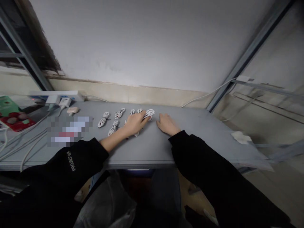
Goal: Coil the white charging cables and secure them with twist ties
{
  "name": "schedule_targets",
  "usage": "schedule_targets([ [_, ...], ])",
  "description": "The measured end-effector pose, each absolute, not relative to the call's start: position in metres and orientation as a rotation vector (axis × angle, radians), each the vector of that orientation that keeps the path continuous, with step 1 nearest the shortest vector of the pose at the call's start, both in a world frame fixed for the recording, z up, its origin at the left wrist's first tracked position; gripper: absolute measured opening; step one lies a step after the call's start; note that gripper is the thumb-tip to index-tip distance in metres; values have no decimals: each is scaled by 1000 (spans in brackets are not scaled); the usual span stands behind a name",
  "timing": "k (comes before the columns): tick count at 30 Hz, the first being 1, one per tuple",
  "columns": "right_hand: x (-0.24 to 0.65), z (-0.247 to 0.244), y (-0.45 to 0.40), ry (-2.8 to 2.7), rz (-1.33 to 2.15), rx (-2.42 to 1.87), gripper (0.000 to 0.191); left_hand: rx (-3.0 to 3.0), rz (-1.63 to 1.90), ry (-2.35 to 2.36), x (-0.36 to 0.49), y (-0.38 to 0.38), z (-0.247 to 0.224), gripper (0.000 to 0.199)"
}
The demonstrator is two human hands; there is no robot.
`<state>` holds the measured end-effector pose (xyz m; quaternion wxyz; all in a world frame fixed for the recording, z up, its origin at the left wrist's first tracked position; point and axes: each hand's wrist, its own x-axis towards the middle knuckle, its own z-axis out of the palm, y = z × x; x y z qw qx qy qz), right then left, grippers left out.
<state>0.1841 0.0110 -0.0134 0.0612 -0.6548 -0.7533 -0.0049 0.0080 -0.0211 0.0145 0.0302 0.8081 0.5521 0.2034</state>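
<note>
A grey table top (pixel 187 142) ran across the view below a white plastered wall (pixel 142 41), with grey metal frame bars (pixel 251 53) slanting up on the right. At the far left of the table stood a white power strip (pixel 55 95) with a white charger (pixel 64 102) plugged into it, and loose white cables (pixel 26 147) trailed across the table's left end. A red and green package (pixel 14 118) lay beyond them, and a pixelated patch hid whatever lay on the table nearby. A white tissue (pixel 241 137) sat near the right end.

Small white cable coils (pixel 103 119), most showing a dark tie around the middle, lay in a loose group at the table's centre. The left hand (pixel 135 123), coming out of a black sleeve (pixel 78 158), lay over the group, its fingers (pixel 144 115) curled and closed on the farthest coil (pixel 150 113). The right hand (pixel 167 124) rested palm down just beside that coil, its fingers (pixel 159 117) open and holding nothing.

The coils lay close together, so a careless lift could snag a neighbouring coil under the left palm. A slack tie could let a coil spring open and tangle.
</note>
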Motion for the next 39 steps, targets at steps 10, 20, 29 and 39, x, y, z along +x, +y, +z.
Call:
schedule_targets([
  [10,191,-26,34,-2191,223,-1761,34,2468,597,1725,7,-20,14,32],
  [20,193,-30,43,-2164,287,-1676,35,2480,606,1722,6,-18,13,32],
  [29,194,-27,45,-2203,292,-1658,34,2477,618,1722,5,-17,12,32],
  [39,190,-18,21,-2361,52,-1992,34,2490,622,1722,5,-17,12,32],
])
